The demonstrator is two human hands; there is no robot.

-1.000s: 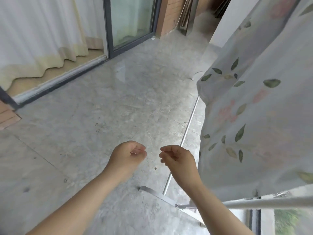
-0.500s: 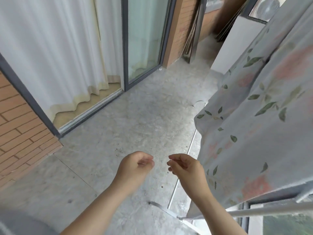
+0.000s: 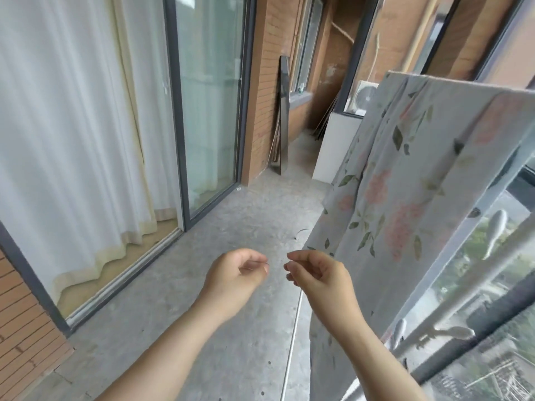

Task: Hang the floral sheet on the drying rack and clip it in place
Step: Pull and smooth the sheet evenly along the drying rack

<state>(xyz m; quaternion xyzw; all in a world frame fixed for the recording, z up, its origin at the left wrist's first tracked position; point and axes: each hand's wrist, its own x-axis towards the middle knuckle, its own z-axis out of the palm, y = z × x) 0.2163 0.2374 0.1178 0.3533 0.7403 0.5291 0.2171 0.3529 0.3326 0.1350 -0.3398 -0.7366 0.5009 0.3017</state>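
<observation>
Two bare hands, entered left to right.

Left hand (image 3: 237, 273): lower centre of the frame, forearm rising from the bottom edge. Fingers were curled toward the thumb, with nothing visible in them.

Right hand (image 3: 321, 277): just beside the left, apart from it, in a mirrored pose. Fingers were likewise curled and held nothing that showed. Its knuckles lay near the lower corner of the sheet, with no clear contact.

Silver metal drying rack (image 3: 291, 342): a thin lower bar ran down to the bottom edge below the right wrist, with further rails at far right.

Pale grey sheet printed with pink flowers and green leaves (image 3: 405, 183): right half of the frame, already draped over the rack's top. Its long fall ran from upper right to lower centre-right, so it lay right of and above both hands, the right hand nearer.

Whitish clip-like pieces (image 3: 496, 230): on a rail at far right, too blurred to identify.

Judgement: hanging looked done and clipping not yet. The next reach would go up and rightward, best led by the right hand.
</observation>
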